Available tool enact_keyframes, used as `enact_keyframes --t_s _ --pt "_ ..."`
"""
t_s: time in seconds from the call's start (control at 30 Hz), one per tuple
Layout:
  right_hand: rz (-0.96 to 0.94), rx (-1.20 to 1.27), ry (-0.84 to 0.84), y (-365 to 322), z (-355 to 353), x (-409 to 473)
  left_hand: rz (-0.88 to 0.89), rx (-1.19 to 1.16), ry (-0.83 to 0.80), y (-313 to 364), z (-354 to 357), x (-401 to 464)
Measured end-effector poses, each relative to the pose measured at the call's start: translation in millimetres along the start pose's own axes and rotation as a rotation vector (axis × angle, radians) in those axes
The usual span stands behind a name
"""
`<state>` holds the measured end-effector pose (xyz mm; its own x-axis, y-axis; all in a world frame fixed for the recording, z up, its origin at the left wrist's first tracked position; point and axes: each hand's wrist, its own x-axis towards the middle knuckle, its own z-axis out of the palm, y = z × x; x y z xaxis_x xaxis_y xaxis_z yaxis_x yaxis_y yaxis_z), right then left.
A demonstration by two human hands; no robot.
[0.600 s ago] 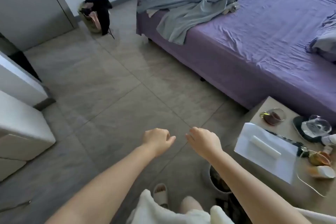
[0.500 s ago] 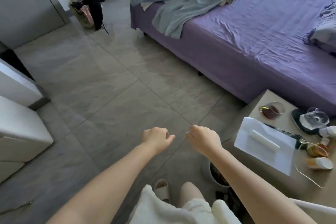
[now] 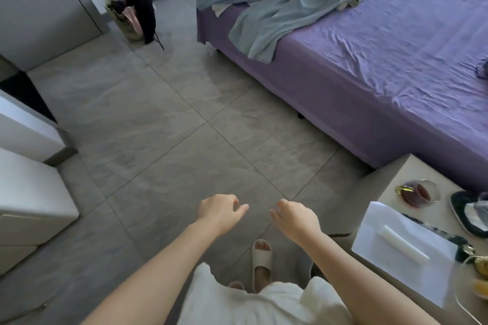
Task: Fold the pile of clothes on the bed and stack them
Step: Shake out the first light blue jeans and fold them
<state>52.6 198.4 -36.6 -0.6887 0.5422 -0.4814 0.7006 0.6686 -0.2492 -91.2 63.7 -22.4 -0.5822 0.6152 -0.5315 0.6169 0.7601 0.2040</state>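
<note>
A: Looking from the bed point(image 3: 396, 42) down, where's the pile of clothes point(image 3: 277, 0)?

B: At its far corner, one o'clock from both hands, well apart, lying crosswise.

A: Nearer hand?

B: The right hand point(image 3: 298, 217), slightly; the left hand point(image 3: 220, 210) alike is loosely curled, empty. The pile's top edge is cut off.

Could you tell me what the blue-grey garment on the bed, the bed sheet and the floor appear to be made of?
The blue-grey garment looks like soft, matte woven fabric: it drapes limply over the bed's edge in loose folds. The bed sheet seems thin purple cloth, finely wrinkled, with a slight sheen. The floor looks like large grey stone-look tiles with grout lines, probably ceramic.
</note>
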Motion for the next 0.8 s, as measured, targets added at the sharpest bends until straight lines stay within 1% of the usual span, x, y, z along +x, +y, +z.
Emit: enact_keyframes --t_s 0.13,0.33,0.5,0.63,0.8 --pt "0.041 0.063 -0.060 5 -13 34 -0.075 -0.037 -0.014 6 -14 26" --pt "0.057 0.089 -0.050 8 -35 73 -0.108 -0.006 -0.036 4 -35 58" --pt "0.086 0.080 -0.049 4 -59 117 -0.071 0.047 -0.037 2 -69 109" --pt "0.178 0.112 -0.019 -3 -78 156 -0.018 0.089 -0.061 -4 -102 160" --pt "0.300 0.158 0.012 -24 -110 204 0.097 0.112 -0.030 -20 -156 228"
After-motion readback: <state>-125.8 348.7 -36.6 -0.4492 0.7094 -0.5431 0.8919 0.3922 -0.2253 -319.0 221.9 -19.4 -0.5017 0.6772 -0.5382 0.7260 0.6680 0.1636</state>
